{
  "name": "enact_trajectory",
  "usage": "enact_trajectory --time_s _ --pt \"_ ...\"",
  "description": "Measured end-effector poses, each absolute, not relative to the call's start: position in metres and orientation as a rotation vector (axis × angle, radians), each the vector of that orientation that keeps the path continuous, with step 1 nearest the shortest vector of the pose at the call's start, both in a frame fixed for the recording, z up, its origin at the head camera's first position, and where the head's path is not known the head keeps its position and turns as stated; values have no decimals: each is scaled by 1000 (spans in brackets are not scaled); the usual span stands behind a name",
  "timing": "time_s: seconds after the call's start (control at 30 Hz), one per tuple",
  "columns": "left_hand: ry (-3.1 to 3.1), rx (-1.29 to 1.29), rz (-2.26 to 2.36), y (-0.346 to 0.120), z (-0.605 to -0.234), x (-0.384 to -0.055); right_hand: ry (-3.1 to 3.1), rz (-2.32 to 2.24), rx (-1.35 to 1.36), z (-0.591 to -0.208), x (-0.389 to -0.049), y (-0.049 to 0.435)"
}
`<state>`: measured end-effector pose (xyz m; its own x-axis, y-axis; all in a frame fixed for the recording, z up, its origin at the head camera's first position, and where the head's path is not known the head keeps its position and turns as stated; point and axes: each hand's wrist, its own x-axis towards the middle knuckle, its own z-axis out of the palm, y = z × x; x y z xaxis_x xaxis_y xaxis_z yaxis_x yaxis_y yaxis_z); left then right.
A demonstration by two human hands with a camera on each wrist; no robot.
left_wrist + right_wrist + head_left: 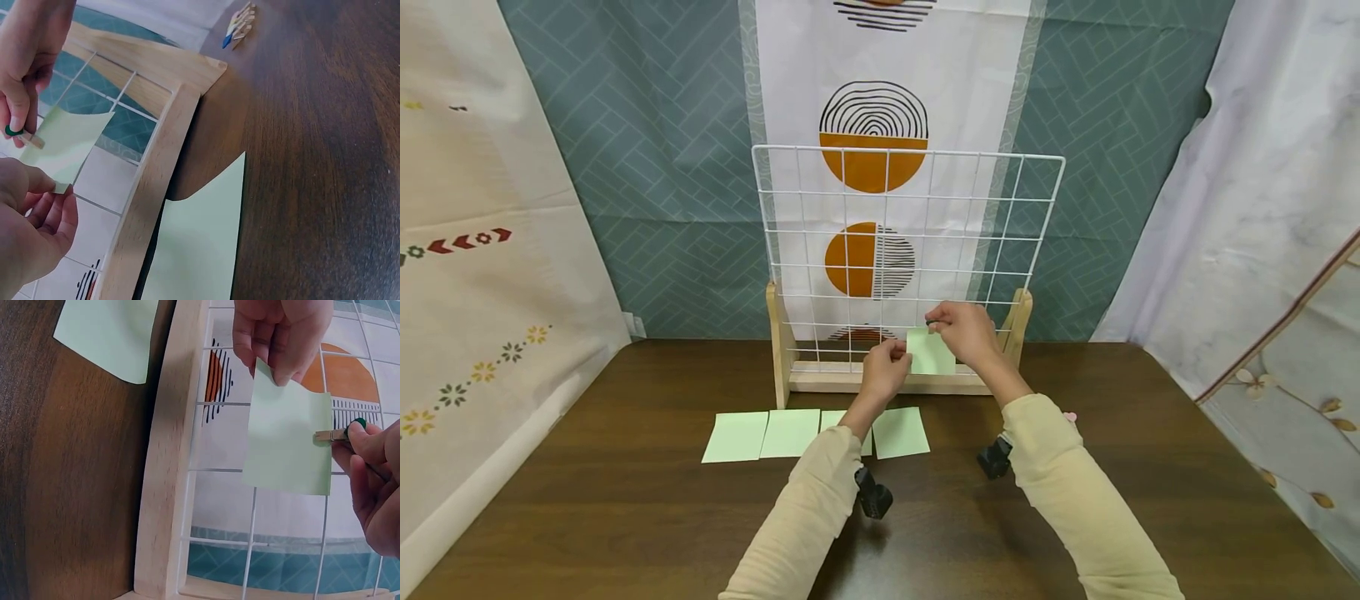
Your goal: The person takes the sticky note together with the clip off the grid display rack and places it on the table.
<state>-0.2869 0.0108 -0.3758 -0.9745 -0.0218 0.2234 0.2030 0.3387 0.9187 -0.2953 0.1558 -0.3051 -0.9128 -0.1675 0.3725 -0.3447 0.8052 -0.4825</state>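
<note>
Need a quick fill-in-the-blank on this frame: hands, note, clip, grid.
1. The left hand pinches a pale ____ paper note.
2. The right hand holds a small wooden ____ at the note's edge.
3. The note is held against a white wire ____ in a wooden stand.
Missing words: green; clothespin; grid

The table (625, 500) is dark wood with a smooth, slightly glossy grain. The grid panel (910, 242) is thin white-coated metal wire, set in a pale, matt, unvarnished wooden stand (782, 350). The pale green note (287, 440) is thin matt paper; the small clothespin (331, 435) on it is bare wood.
</note>
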Motion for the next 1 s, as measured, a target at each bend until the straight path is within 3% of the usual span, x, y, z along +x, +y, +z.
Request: enact_trajectory --time_s 1.0 --pt "-2366 -224 -1888 2 -385 -277 -2537 1242 411 -302 -295 168"
